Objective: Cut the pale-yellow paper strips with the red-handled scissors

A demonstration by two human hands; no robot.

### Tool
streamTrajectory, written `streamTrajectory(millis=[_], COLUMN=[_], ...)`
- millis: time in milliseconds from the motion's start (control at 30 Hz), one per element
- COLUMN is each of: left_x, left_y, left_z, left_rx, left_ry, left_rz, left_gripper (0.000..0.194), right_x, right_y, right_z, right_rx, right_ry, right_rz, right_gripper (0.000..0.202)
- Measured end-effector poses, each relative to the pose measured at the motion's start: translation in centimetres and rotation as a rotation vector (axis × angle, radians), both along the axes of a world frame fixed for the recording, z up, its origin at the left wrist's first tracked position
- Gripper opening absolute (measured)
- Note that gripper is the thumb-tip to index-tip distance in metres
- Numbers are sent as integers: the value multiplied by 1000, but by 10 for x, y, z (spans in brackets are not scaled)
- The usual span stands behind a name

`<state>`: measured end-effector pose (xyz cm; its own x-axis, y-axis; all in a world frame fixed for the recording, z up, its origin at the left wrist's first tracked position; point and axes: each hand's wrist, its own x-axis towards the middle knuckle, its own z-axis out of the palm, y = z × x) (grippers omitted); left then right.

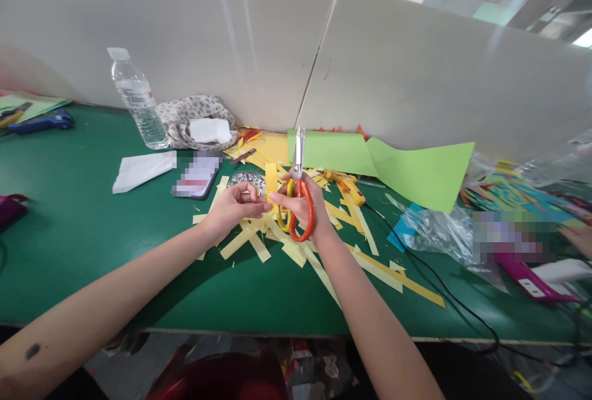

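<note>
An orange-yellow paper strip [271,173] stands upright between my two hands above the green table. My left hand [231,208] is closed in a pinch at the strip's lower end. My right hand [309,201] holds scissors [297,169] with one red and one yellow handle loop, blades pointing up and away from me and together. The thumb of that hand also presses on the strip. Below and around both hands lie many cut yellow paper strips [240,241]. Behind my left fingers is a clear container of small speckled pieces [247,182], partly hidden.
A water bottle [139,101], a patterned cloth pouch [192,113], a white tissue [143,170] and a phone [198,175] stand or lie at left. Green sheets [333,150] lean behind. A yellow glue gun [352,191] with a black cord, plastic bags [444,233] and a purple power strip [522,273] lie right.
</note>
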<state>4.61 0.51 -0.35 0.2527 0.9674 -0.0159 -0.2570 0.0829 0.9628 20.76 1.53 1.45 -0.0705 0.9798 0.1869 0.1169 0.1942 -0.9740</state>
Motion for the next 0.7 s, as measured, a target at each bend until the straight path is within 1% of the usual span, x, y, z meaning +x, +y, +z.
streamTrajectory(millis=[167,433,700], left_x=[0,0,-1], left_y=[1,0,2], left_z=[-1,0,-5], left_rx=[-25,-26,-15], left_ry=[6,31,26], left_rz=[1,-54,-53], left_gripper=[32,33,32], right_x=[-1,-3,-2], right_y=[0,-2,-2], right_z=[0,3,0], right_rx=[9,12,14], right_ry=[-7,-22,-35], right_rz=[-1,-11,1], right_gripper=[37,34,36])
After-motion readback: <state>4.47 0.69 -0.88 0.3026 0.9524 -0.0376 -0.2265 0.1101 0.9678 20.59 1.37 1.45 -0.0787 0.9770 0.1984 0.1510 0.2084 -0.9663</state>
